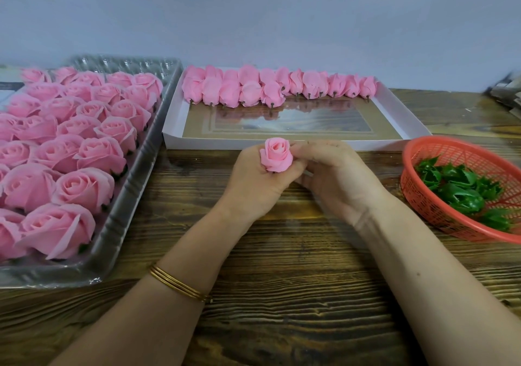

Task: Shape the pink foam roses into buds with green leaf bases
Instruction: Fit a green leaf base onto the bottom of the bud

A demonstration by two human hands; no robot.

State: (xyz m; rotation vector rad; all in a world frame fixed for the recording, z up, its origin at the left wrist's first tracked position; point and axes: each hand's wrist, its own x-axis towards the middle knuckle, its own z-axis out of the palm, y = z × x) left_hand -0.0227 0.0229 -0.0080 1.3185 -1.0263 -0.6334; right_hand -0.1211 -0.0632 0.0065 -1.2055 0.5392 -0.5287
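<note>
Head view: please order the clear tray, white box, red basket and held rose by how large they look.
1. clear tray, though it is nearer the camera and cut off at the left
2. white box
3. red basket, cut off at the right
4. rose

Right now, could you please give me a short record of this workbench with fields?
held: pink rose, gripped by left hand, right hand pinching its side
left of hands: clear tray of open roses
behind hands: white box with a row of buds
right: red basket of green leaf bases
surface: wooden table
</note>
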